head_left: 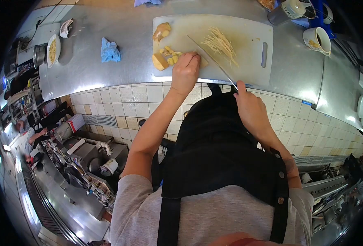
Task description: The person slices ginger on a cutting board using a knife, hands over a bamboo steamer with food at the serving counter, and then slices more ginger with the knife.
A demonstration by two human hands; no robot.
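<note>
On the white cutting board (pixel 247 78), my right hand (pixel 252 110) grips a knife (pixel 214 60) by its handle, the long blade slanting up and left across the board. My left hand (pixel 185 70) has its fingers curled down over a pale piece of ginger (pixel 204 62) beside the blade, mostly hidden by the fingertips. To the blade's right lies a pile of thin ginger strips (pixel 220 44). Left of my left hand are a peeled ginger chunk (pixel 159 62) and small yellow scraps (pixel 171 54). An unpeeled ginger root (pixel 162 32) sits at the board's upper left.
A blue cloth (pixel 110 50) lies on the steel counter (pixel 134 37) left of the board. Farther left stands a white dish (pixel 53 50) with chopped food. A cup (pixel 316 40) and a clear jug (pixel 286 12) stand at right. Another person (pixel 36 137) is at far left.
</note>
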